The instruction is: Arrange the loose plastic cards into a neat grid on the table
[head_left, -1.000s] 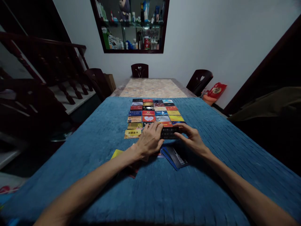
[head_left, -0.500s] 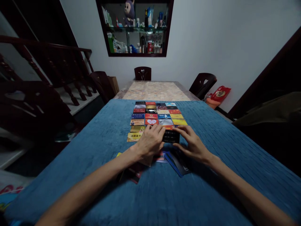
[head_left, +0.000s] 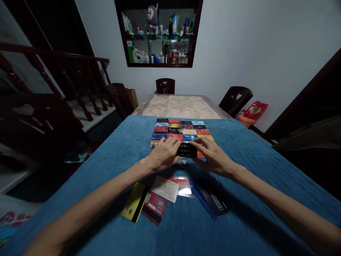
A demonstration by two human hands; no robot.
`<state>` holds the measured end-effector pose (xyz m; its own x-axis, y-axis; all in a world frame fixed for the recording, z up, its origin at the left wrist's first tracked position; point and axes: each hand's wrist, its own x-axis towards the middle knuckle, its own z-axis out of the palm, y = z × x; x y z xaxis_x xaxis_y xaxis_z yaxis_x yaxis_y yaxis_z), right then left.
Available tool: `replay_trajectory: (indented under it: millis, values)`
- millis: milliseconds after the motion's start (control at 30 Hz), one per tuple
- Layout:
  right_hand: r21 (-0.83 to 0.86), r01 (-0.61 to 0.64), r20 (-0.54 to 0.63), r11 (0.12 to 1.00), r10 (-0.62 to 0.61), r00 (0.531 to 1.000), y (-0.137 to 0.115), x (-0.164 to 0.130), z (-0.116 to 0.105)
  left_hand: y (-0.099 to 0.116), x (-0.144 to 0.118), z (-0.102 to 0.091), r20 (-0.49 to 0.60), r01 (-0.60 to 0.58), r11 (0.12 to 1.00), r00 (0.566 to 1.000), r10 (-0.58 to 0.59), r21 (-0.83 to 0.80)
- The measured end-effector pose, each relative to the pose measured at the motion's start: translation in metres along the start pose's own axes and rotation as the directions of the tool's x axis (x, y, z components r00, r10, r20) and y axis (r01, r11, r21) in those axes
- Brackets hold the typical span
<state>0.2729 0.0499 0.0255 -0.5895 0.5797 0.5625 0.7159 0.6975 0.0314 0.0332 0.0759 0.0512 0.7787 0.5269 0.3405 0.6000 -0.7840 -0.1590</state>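
Observation:
A black card with pale writing is pinched at its two ends by my left hand and my right hand, just above the blue cloth. It sits at the near edge of a grid of coloured cards laid in rows; my fingers hide the grid's nearest rows. Closer to me lies a loose fan of cards: a yellow-black one, a red one, a beige one, a shiny red one and dark blue ones.
The far half of the table shows a bare marbled top. Dark chairs stand at the far end, far right and left. A stair railing runs on the left. A wall cabinet holds bottles.
Both hands have moved the black card a little farther from me, onto the grid's near rows. The view has tipped down, so the loose fan of cards near me now shows.

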Motion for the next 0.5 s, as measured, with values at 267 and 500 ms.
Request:
replay_trajectory:
  millis: [267, 500]
  values:
    - [0.081, 0.044, 0.032, 0.996, -0.047, 0.998, 0.032, 0.051, 0.010, -0.047, 0.019, -0.003, 0.037, 0.039, 0.999, 0.998, -0.040, 0.038]
    - [0.112, 0.021, 0.084, 0.994, -0.030, 0.996, 0.072, 0.109, 0.037, -0.098, 0.045, 0.000, 0.080, 0.086, 0.996, 0.993, -0.086, -0.006]
